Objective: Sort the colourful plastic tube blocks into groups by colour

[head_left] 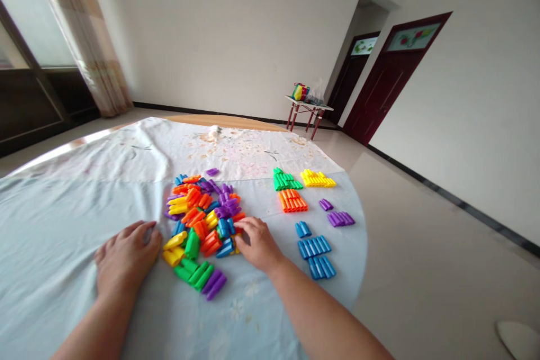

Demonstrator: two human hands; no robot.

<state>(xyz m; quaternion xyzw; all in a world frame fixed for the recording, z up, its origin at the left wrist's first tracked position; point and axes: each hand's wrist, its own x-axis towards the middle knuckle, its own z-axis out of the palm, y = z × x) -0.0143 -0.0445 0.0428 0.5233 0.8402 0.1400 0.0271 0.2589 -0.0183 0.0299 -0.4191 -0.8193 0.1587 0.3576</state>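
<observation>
A heap of small plastic pieces (192, 197) in orange, purple, yellow, green and blue lies on the cloth between my hands. They look like short joined tubes with rounded ends. My left hand (126, 256) rests palm down beside the heap's left side, holding nothing, its thumb apart from the fingers. At the right edge, my right hand (257, 242) reaches in with thumb and index finger apart. Its index fingertip is at a blue tube piece (224, 228), and its thumb is close to a partly hidden yellow piece. Firm contact cannot be made out.
Right of the heap lie colour groups: green (287, 181), yellow (318, 179), orange (292, 201), purple (341, 219) and blue (314, 247) pieces. A lone purple piece (212, 171) lies behind the heap. A small side table (310, 106) stands by the far wall.
</observation>
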